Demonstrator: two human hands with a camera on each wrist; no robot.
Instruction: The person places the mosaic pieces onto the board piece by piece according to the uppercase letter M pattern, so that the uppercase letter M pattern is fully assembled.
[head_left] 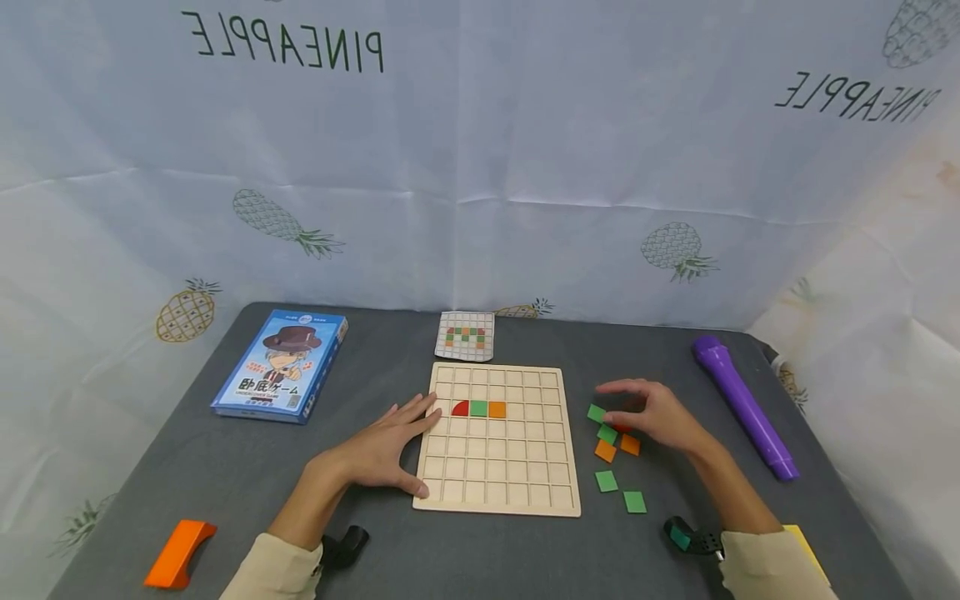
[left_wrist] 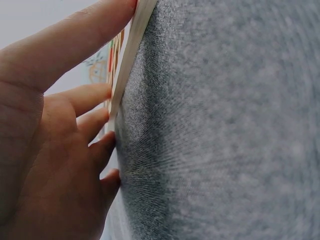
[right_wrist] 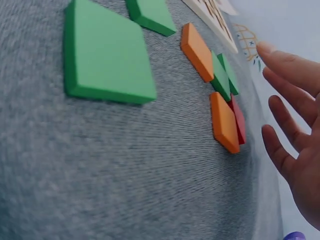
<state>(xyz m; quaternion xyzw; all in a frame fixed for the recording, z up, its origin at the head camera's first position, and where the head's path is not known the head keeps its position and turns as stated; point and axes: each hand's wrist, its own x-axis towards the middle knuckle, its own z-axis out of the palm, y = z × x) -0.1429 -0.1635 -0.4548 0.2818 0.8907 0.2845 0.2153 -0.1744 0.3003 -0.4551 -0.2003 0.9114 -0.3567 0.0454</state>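
Resting on the dark tabletop [head_left: 360,550], a wooden grid board [head_left: 497,448] meets the left hand [head_left: 380,448], its fingers spread along the left edge; the right hand [head_left: 660,414], fingers parted and empty, hangs by loose tiles [head_left: 605,451] beside the board; three tiles [head_left: 478,408] sit in the grid.

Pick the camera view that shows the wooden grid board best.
The head view: it looks down on the wooden grid board, showing its squares and nearly its whole outline. The left wrist view gives mostly its pale edge, side-on; the right wrist view catches only a slanted part up top.
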